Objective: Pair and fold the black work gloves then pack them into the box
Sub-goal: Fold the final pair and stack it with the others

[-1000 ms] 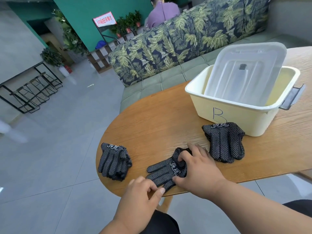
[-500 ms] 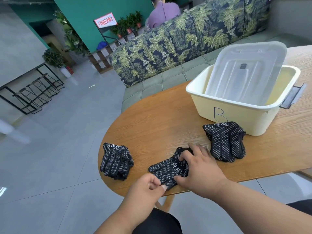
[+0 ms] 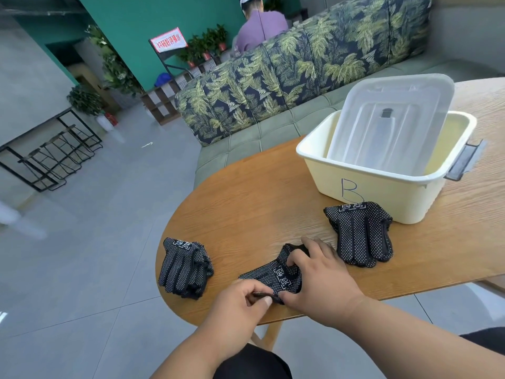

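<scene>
Three bundles of black white-dotted work gloves lie on the round wooden table. A stack of gloves sits at the left edge. Another stack lies against the cream box marked "B". Between them, near the front edge, is the middle glove pair. My left hand pinches its fingertip end. Over its cuff end lies my right hand, pressing down with curled fingers and hiding part of it.
A translucent lid leans inside the box, which has a grey latch on its right side. A leaf-patterned sofa stands behind the table, with a person seated beyond it. Grey floor lies to the left.
My left hand has closed on the glove's fingertip end and drawn it toward my right hand. The right hand stays on the cuff end. The other two stacks are unmoved.
</scene>
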{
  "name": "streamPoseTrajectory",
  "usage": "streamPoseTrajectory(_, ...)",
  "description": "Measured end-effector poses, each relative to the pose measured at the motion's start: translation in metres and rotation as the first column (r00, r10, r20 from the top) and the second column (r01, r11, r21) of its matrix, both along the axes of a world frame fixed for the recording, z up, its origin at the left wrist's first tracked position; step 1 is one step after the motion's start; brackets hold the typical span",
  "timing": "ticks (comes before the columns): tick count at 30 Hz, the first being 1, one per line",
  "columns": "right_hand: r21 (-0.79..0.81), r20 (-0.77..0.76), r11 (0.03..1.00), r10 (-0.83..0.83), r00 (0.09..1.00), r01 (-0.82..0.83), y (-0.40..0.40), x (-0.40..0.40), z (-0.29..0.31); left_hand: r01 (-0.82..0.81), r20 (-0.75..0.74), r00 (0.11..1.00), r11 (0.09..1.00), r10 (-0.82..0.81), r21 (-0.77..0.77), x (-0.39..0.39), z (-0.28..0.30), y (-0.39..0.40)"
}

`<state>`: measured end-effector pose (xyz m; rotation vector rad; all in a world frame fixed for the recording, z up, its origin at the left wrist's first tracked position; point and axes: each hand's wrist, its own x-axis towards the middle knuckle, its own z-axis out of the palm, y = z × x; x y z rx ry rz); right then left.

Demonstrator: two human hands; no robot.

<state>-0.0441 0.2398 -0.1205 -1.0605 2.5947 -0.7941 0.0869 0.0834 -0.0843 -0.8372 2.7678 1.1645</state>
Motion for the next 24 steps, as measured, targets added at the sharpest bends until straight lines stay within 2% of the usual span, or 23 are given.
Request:
streamPoseTrajectory(4,0.003,0.000,1.000,0.005,1.000,-0.005,0.001,-0.001,0.000,-0.031,-0.062,0.998,0.997,0.027,-0.070,-0.009,0.000,0.000)
streamPoseTrajectory(10,0.003,0.010,1.000,0.018,1.000,-0.018,0.001,-0.002,-0.002,-0.095,-0.037,0.994,0.992,0.098,0.084,-0.022,-0.005,-0.003)
streamPoseTrajectory(16,0.013,0.019,1.000,0.018,1.000,-0.018,0.000,-0.003,-0.005,-0.168,-0.056,0.984,0.985,0.170,0.033,-0.032,-0.012,0.001)
streamPoseTrajectory(24,0.009,0.022,1.000,0.019,1.000,-0.020,0.000,-0.004,-0.005,-0.230,-0.089,0.968,0.972,0.234,0.046,-0.035,-0.021,0.007)
